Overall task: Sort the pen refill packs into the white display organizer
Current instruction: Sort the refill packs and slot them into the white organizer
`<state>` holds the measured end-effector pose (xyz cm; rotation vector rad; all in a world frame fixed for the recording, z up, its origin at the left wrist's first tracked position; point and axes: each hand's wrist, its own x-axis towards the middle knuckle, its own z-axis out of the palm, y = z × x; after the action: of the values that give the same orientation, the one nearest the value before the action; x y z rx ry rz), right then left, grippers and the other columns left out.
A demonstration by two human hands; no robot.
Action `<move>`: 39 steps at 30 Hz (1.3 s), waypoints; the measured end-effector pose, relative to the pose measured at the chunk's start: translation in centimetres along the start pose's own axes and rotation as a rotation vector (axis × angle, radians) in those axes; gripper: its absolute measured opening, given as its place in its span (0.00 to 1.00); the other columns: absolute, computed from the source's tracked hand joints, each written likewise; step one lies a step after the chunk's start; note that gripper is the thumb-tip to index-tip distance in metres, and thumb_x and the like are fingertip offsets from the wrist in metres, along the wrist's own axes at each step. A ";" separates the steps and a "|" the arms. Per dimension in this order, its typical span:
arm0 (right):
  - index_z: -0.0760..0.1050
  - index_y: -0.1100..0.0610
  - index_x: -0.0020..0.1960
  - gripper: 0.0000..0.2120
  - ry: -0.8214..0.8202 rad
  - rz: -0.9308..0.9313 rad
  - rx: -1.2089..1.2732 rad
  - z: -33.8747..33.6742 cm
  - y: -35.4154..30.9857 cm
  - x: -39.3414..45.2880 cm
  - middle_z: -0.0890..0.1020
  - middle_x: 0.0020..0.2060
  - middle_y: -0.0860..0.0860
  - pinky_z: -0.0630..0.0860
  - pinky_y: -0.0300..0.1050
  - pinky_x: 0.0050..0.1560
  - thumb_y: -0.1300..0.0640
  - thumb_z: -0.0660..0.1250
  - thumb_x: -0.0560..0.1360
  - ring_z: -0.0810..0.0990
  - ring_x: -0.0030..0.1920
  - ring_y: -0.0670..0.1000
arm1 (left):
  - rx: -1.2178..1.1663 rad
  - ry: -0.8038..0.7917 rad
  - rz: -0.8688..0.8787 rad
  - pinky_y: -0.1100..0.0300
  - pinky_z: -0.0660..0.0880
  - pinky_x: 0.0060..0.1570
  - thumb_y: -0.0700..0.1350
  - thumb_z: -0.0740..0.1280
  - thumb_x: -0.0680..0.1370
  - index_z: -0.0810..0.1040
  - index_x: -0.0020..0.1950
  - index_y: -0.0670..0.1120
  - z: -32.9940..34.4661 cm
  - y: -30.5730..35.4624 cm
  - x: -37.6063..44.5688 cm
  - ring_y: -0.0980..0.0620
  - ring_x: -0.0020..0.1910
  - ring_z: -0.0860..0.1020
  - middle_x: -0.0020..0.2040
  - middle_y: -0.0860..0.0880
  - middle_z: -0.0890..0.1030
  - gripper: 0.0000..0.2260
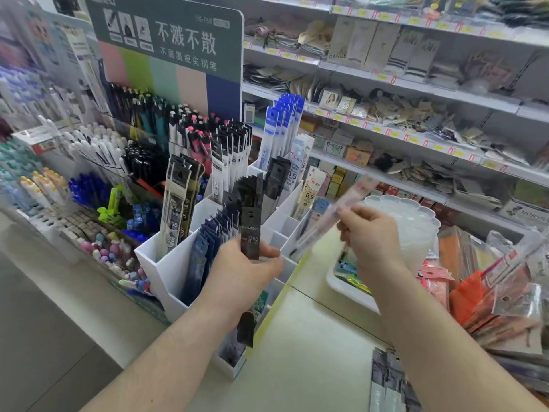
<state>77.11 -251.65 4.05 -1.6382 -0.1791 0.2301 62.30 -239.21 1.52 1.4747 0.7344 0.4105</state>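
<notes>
Risk, head view: left hand [246, 269] grips slim black refill pack [250, 233] upright just in front of white compartmented plastic organizer [154, 263]; right hand [368, 236] pinches blurred clear pink-topped refill pack [335, 212] right of organizer. Loose pinch could drop it; tilted entry could snag dividers or land in wrong slot.

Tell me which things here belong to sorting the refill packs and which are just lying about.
Part of the job:
- white plastic display organizer
- black refill pack gripped by the left hand
- clear pink-topped refill pack pinched by the right hand
- grey packs lying on the counter

Just lying about:
- green pen signboard
- clear scalloped plastic tray
- orange packets
</notes>
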 end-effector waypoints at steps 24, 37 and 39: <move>0.86 0.53 0.53 0.09 -0.004 -0.154 -0.584 1.9 11.5 10.1 0.87 0.43 0.52 0.78 0.47 0.49 0.53 0.68 0.79 0.83 0.46 0.54 | -0.061 -0.098 -0.064 0.62 0.66 0.31 0.33 0.72 0.72 0.78 0.44 0.43 0.5 0.2 1.8 0.59 0.24 0.71 0.37 0.42 0.84 0.06; 0.81 0.55 0.38 0.12 -0.179 0.072 -0.838 3.5 13.0 11.2 0.85 0.40 0.57 0.79 0.51 0.44 0.51 0.67 0.76 0.82 0.43 0.60 | -0.105 -0.114 -0.090 0.66 0.67 0.24 0.32 0.69 0.75 0.76 0.42 0.42 0.0 0.4 0.0 0.55 0.24 0.71 0.30 0.45 0.80 0.07; 0.82 0.58 0.38 0.15 -0.144 0.092 -0.846 3.1 12.0 10.2 0.85 0.38 0.57 0.81 0.54 0.44 0.48 0.67 0.76 0.82 0.41 0.59 | -0.120 -0.151 -0.107 0.66 0.66 0.24 0.32 0.69 0.75 0.75 0.39 0.43 0.3 0.5 -0.3 0.54 0.25 0.71 0.28 0.47 0.78 0.09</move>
<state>85.89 -247.01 -8.53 -2.4747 -0.3410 0.3734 62.43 -239.57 2.06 1.3311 0.6542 0.2542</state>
